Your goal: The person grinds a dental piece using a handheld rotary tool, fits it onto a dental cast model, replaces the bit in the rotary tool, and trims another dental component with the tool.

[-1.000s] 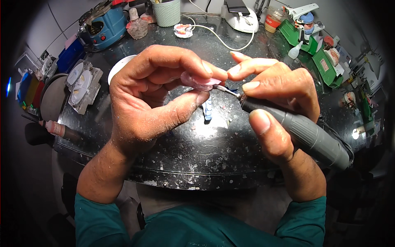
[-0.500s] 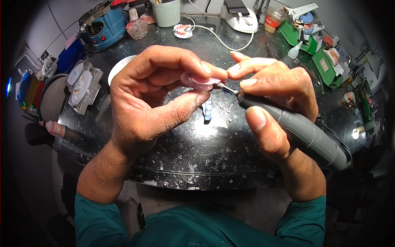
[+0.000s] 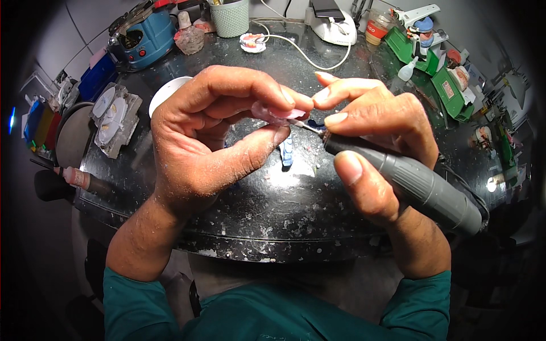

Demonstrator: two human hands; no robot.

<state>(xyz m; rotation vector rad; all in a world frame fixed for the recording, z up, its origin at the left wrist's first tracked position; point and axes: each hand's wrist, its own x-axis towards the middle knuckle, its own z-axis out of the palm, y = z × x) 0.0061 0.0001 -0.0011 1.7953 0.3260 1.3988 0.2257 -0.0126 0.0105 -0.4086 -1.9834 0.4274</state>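
Observation:
Between the thumb and fingers of my left hand [image 3: 196, 133] is a small pink piece that looks like a denture base [image 3: 272, 113], partly covered by the fingertips. White dust coats my left thumb and wrist. My right hand [image 3: 387, 136] grips a dark grey rotary handpiece [image 3: 418, 184] like a pen, tilted with its back end down to the right. Its thin metal bur [image 3: 307, 126] meets the right edge of the pink piece. The index fingertips of both hands rest close together above it. A blue dental piece [image 3: 286, 152] lies on the bench below.
The black bench [image 3: 273, 219] is worn and speckled with debris. A stone-coloured plaster block [image 3: 116, 122] and a blue machine [image 3: 145, 42] stand at the left. Behind are a dental model [image 3: 253, 42] and a white corded device [image 3: 335, 28]; green trays [image 3: 449, 94] sit at the right.
The handpiece and my right hand have shifted slightly left and down, so the bur touches the pink piece a little lower. My left hand has barely moved.

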